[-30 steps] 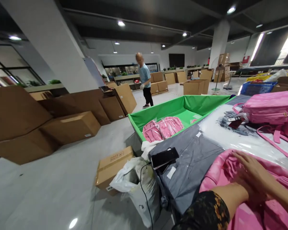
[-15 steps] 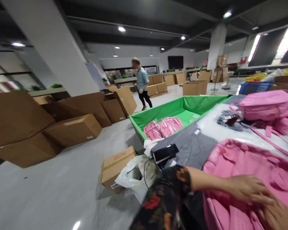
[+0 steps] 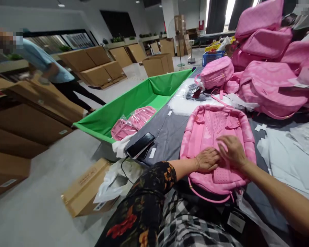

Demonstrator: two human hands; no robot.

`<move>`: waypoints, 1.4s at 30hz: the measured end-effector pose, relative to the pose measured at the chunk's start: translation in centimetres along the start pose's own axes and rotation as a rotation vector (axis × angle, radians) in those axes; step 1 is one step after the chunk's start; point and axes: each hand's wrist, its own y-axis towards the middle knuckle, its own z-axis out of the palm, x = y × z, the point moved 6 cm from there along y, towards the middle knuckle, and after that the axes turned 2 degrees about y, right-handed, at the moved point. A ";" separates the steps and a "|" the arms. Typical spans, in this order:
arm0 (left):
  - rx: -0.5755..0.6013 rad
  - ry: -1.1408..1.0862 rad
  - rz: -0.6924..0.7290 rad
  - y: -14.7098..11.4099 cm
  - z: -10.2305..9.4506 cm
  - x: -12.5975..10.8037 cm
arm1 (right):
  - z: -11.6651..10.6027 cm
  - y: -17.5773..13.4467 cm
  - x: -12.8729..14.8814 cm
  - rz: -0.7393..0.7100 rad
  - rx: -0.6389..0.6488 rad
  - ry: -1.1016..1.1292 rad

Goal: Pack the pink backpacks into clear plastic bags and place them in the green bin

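Note:
A pink backpack (image 3: 193, 144) lies on the grey-covered table, its padded back panel and shoulder straps facing up. My left hand (image 3: 208, 160) rests on the middle of that panel with fingers bent together against the backpack; their tips are partly hidden. Close beside it, my right hand (image 3: 231, 151) hovers over the panel with curved fingers, a little blurred. A gap shows between its fingers and thumb, and I see nothing in it. At the near end of the backpack, a pink loop handle (image 3: 208, 199) hangs toward my lap.
Left of the table stands a green bin (image 3: 113, 113) holding plastic-wrapped pink bags (image 3: 134, 121). A black phone (image 3: 140, 144) lies at the table edge. Stacked pink backpacks (image 3: 270, 82) fill the far right, with white sheets (image 3: 290, 161) nearer. A carton (image 3: 84, 185) and a person (image 3: 48, 65) are at left.
The view has swung right and down, bringing the whole backpack and stacked bags into sight. My right hand now shows apart from the left at the fingers. The person appears larger and farther left.

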 end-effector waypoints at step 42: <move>-0.131 -0.312 -0.471 0.4 -4.1 7.4 | -0.4 16.6 -12.6 0.297 0.242 -0.121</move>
